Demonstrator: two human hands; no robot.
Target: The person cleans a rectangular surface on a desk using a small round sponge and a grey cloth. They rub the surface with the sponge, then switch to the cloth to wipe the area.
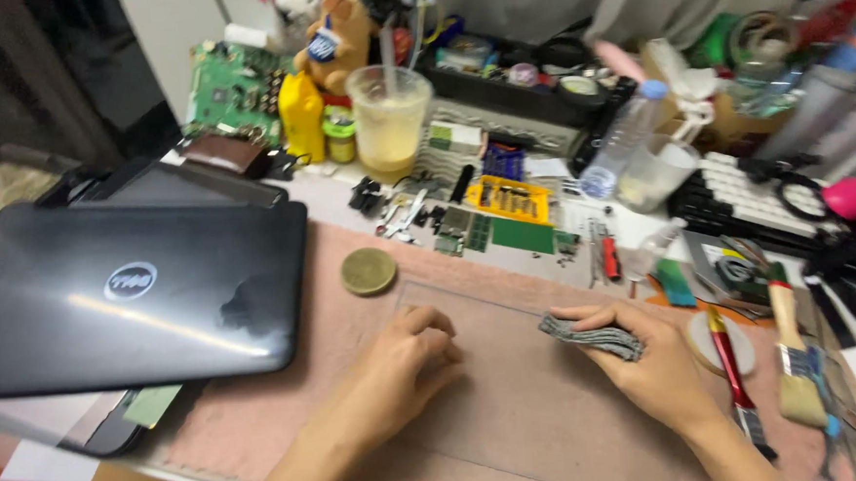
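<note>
1. Nearest the camera, two bare forearms reach up onto a pinkish mat (261, 415) spread over the bench.
2. The left hand (416, 353) rests on the mat with its fingers curled into a loose fist, holding nothing I can see.
3. The right hand (639, 356) is closed on a flat grey ridged piece (594, 337), pinched between thumb and fingers.
4. That piece lies with its long axis running left to right, its free end pointing toward the left hand, which sits near but apart.
5. A closed dark laptop (128, 295) sits well left of both hands; a round brass-coloured disc (368, 271) lies just beyond the left hand.
6. A red-handled tool (733, 371) and a paintbrush (793, 348) lie just right of the right hand.
</note>
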